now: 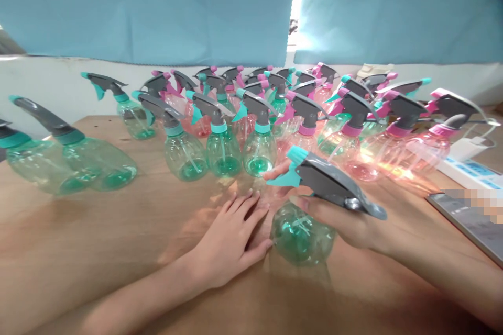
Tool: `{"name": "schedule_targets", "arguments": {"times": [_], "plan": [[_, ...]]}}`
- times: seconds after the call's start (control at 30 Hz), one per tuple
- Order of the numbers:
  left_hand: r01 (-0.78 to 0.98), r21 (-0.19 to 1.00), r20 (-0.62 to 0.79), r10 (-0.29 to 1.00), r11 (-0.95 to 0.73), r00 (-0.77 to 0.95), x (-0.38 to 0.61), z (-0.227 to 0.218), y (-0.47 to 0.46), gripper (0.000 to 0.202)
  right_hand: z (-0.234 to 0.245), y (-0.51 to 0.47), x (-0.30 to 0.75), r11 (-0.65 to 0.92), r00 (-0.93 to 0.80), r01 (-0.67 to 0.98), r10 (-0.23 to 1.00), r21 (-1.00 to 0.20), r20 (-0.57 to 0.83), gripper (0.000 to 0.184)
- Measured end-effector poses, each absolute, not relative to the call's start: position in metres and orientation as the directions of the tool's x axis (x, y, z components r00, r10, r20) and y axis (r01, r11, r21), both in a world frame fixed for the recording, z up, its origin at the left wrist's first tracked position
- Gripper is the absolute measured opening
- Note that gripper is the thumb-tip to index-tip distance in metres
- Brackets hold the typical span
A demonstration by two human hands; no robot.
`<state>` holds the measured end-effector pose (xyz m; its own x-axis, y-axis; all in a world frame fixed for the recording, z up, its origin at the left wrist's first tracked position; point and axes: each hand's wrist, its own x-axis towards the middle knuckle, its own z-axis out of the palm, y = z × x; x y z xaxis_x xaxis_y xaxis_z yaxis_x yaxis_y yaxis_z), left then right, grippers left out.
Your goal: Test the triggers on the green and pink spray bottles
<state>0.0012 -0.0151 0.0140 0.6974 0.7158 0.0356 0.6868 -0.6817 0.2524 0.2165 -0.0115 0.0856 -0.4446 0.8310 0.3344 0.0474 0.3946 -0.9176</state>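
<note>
A green spray bottle (302,233) with a grey and turquoise trigger head is near the front of the table. Around its neck, just under the trigger head, my right hand (334,217) is closed; part of the grip is hidden behind the head. Flat on the wood lies my left hand (231,235), fingers stretched out, its thumb close to the held bottle's left side. Beyond the fingertips stand a green spray bottle (259,152) and another green spray bottle (223,152), both upright.
Several pink and green spray bottles crowd the back of the wooden table (137,251). Two green bottles (98,159) stand at far left. On the right lie a dark flat device (467,220) and a white power strip (467,170) with a cable. Blue curtains (149,10) hang behind.
</note>
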Motion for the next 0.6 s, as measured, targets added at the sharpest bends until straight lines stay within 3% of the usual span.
{"name": "schedule_targets", "arguments": {"times": [0.33, 0.6], "plan": [[0.68, 0.254, 0.049, 0.712, -0.687, 0.701, 0.0005, 0.0122, -0.0146, 0.053, 0.0858, -0.0116, 0.2183, 0.44, -0.368, 0.212, 0.863, -0.873, 0.346, 0.031], [0.676, 0.27, 0.056, 0.712, -0.686, 0.7, 0.0, 0.012, -0.0147, 0.052, 0.0809, -0.0131, 0.2243, 0.389, -0.478, 0.166, 0.836, -0.906, 0.271, 0.03]]}}
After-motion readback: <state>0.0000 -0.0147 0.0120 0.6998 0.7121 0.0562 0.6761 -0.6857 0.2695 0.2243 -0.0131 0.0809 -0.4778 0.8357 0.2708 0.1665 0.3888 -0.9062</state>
